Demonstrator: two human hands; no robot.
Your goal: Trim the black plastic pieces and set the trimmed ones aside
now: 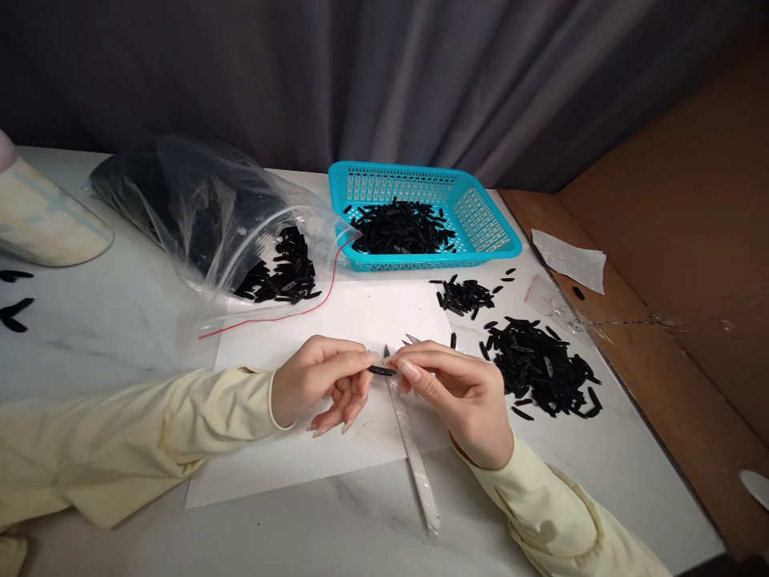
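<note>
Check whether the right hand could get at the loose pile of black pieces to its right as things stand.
Probably yes: the pile lies on open table beside the right hand, nothing between, though that hand pinches a small black piece.

A basket (481,220) stands behind the paper sheet (336,320), bag (198,216) to its left.

A white, faintly marbled bench (90,336) fills the lower view. Directly behind the bench hangs a dark grey curtain (384,72) in heavy vertical folds. To the right of the bench stands a brown cardboard panel (678,240), angled along the bench's edge. Light is soft and even
</note>
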